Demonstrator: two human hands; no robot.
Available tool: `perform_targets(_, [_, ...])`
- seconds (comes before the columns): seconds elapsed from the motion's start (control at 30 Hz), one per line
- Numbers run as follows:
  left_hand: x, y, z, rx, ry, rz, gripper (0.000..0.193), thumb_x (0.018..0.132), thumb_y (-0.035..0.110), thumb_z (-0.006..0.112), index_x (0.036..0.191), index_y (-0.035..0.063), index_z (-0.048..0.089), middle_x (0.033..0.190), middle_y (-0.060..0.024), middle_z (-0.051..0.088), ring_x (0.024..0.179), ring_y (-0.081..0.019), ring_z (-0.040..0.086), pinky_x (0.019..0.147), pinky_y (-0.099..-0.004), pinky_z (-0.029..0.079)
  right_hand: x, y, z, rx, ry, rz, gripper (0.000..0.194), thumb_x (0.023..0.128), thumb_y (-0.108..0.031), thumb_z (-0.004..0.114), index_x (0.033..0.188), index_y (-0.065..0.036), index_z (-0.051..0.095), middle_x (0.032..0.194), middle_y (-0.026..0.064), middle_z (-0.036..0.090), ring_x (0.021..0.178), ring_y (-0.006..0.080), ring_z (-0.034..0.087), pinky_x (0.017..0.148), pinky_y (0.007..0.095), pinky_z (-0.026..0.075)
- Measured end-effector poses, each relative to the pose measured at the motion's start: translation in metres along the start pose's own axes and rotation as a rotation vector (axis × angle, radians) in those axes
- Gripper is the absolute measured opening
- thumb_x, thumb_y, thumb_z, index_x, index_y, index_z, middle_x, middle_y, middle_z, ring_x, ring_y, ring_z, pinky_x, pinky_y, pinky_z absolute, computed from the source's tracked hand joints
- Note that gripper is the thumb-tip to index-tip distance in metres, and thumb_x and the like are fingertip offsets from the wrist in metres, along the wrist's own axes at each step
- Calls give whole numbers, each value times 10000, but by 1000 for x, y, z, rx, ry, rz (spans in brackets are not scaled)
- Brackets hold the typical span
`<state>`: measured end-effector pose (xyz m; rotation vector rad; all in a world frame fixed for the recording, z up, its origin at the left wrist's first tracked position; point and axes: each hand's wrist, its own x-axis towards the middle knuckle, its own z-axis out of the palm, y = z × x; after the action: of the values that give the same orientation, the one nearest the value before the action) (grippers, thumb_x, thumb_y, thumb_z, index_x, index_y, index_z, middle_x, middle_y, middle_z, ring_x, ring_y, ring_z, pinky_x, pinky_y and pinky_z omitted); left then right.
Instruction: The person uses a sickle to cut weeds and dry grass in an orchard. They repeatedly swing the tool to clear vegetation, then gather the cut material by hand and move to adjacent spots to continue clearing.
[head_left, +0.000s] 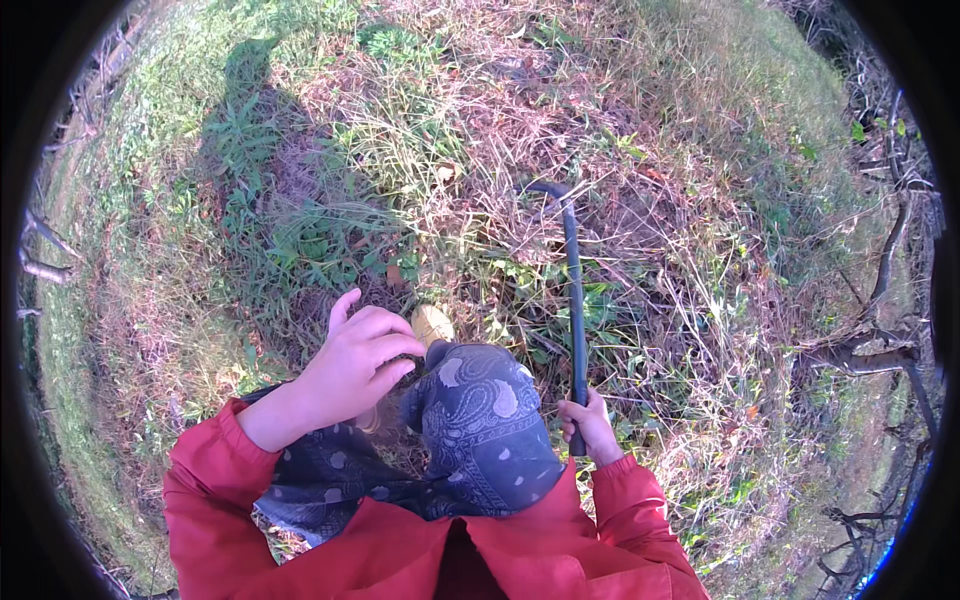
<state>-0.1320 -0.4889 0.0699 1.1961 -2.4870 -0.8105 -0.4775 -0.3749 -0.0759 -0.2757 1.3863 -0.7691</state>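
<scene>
My right hand (591, 427) grips the lower end of a long dark-handled sickle (575, 300). Its curved blade (546, 187) points left at the far end, among dry grass stalks (525, 150), which partly hide it. My left hand (367, 352) is raised over my left leg, fingers spread and bent, holding nothing. Beneath and around both hands are my dark paisley-patterned trousers (480, 420), with one knee forward. A yellowish shoe tip (433, 324) shows just beyond the left fingers.
Green weeds (307, 244) and mixed dry grass cover the ground ahead. My shadow (251, 127) falls across the upper left. Bare woody branches (892, 247) stand along the right rim, and cut or broken sticks (46, 266) poke in at the left rim.
</scene>
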Motion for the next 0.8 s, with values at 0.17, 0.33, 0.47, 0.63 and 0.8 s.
perform_targets(0.17, [-1,3,3,4,41,23,152,781,146,651,933,148,645,947,-7,549,980,-199,527,1046,-529,177,52,-41,3,-5,261,-159,242,795,-35,601,868,-69,372,585,23,460,404,107,446,342,266,399])
perform_targets(0.33, [-8,-2,1,10,22,5,161,782,146,650,943,145,637,942,-6,548,992,-200,524,1045,-532,179,43,-45,-8,-147,184,-127,197,788,-14,583,852,-45,400,570,26,463,395,106,445,338,265,395])
perform_targets(0.47, [-8,-8,5,25,20,-8,155,784,152,652,938,145,636,931,-1,548,991,-192,524,1046,-533,178,32,-20,-3,-113,38,10,244,786,-18,603,880,-61,382,575,25,456,407,111,443,344,271,382])
perform_targets(0.63, [-3,-8,5,2,-7,7,151,781,158,657,930,145,637,924,3,548,991,-185,523,1048,-539,174,111,-47,26,-102,-2,-77,193,798,-34,596,852,-58,412,587,8,465,421,96,442,368,248,393])
perform_targets(0.8, [-2,-6,3,20,6,-8,150,777,157,660,925,144,639,915,10,555,979,-182,531,1047,-542,184,135,-80,31,-40,-24,-30,150,812,-34,589,851,-58,446,578,5,454,421,92,427,362,255,382])
